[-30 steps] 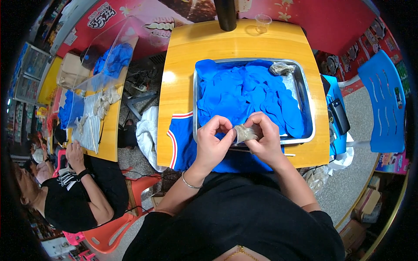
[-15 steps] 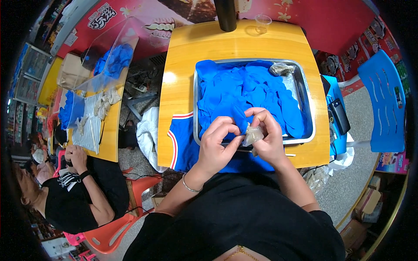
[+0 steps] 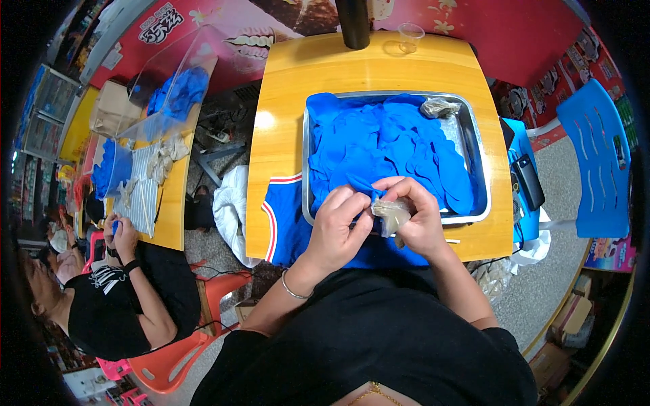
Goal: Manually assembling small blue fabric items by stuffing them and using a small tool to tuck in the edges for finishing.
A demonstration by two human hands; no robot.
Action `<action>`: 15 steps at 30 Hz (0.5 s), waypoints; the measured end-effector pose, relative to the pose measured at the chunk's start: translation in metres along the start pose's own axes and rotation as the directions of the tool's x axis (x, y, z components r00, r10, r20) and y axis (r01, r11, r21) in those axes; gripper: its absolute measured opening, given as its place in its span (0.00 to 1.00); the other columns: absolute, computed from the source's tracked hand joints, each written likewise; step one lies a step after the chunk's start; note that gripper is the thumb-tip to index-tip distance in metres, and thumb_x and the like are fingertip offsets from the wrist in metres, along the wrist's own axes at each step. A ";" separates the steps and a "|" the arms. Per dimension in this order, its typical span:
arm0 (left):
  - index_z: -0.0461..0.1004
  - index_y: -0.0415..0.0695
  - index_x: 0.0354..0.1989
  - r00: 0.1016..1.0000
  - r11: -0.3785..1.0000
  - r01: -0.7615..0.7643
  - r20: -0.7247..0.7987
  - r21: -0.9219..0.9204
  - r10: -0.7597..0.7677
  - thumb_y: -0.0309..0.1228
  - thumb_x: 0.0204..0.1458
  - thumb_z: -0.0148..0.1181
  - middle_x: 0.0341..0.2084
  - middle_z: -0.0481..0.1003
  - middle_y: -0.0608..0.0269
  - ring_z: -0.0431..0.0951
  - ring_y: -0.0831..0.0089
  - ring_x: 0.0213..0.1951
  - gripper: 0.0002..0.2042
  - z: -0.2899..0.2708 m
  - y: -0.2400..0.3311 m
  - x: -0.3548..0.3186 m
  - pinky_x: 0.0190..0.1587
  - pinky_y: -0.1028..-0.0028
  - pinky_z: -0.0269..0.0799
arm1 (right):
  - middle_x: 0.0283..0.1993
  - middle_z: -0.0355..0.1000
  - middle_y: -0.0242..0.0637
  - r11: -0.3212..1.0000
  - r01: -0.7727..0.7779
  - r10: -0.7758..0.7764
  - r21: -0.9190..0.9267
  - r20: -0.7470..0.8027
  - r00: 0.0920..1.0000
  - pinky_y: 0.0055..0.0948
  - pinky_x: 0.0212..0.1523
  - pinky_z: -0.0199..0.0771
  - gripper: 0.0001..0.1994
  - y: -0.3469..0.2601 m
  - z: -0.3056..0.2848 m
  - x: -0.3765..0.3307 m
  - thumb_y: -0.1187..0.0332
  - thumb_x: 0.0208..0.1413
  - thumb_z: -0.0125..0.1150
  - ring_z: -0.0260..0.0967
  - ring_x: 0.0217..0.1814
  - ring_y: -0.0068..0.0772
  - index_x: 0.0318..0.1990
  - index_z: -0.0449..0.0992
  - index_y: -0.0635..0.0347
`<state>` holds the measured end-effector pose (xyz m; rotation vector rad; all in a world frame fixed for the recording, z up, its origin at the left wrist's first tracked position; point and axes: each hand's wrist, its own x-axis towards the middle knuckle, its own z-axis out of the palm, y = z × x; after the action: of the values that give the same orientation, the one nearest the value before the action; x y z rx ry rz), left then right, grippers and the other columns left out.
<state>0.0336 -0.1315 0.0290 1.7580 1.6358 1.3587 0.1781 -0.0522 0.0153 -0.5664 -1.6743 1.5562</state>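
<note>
Both my hands meet over the near edge of a metal tray [image 3: 485,172] heaped with thin blue cloth-like pieces [image 3: 379,139]. My left hand [image 3: 336,227] is closed, its thumb and fingertips pinching near the lower end of one folded blue piece [image 3: 363,185]. My right hand [image 3: 421,220] is closed round a small beige, partly see-through bundle [image 3: 391,215] of thin layers, which hangs below its fingers. The right thumb and forefinger meet the blue piece just above the bundle. Fingers hide where the blue and beige parts touch.
Another beige bundle [image 3: 439,107] lies in the tray's far right corner. A clear plastic cup [image 3: 410,37] stands at the table's far edge. Blue garment cloth with striped trim [image 3: 271,220] lies left of the tray. A co-worker [image 3: 112,304] sits at the left table; a blue chair [image 3: 596,159] stands right.
The blue piece between my hands has tipped over from upright to leaning left. The beige bundle now shows more above my right fingers. The co-worker's hands now show a small blue piece.
</note>
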 end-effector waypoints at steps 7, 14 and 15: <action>0.68 0.39 0.24 0.999 0.998 -0.054 -0.006 0.008 0.054 0.26 0.46 0.55 0.20 0.64 0.58 0.66 0.62 0.25 0.04 -0.002 -0.001 0.001 0.28 0.67 0.60 | 0.38 0.68 0.38 0.992 -0.084 0.081 0.091 0.033 0.996 0.19 0.39 0.65 0.09 -0.002 -0.003 0.002 0.82 0.40 0.55 0.66 0.38 0.21 0.30 0.66 0.62; 0.72 0.38 0.25 0.978 0.990 -0.108 -0.169 0.090 0.122 0.22 0.41 0.60 0.19 0.66 0.59 0.69 0.64 0.25 0.04 -0.001 0.002 0.000 0.30 0.71 0.63 | 0.32 0.71 0.36 0.964 0.033 -0.057 -0.264 -0.083 0.995 0.21 0.32 0.66 0.09 -0.006 0.007 0.004 0.81 0.36 0.59 0.68 0.31 0.26 0.27 0.69 0.62; 0.72 0.38 0.26 0.981 0.996 -0.075 -0.177 0.036 0.081 0.22 0.42 0.60 0.21 0.67 0.60 0.69 0.67 0.27 0.03 0.000 0.000 -0.002 0.31 0.73 0.65 | 0.29 0.71 0.36 0.921 0.066 -0.115 -0.383 -0.109 0.987 0.23 0.33 0.68 0.08 -0.007 0.009 0.004 0.80 0.35 0.60 0.71 0.30 0.31 0.26 0.71 0.62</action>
<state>0.0337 -0.1336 0.0281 1.7785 1.7021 1.5766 0.1698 -0.0562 0.0229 -0.7587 -1.8831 1.1071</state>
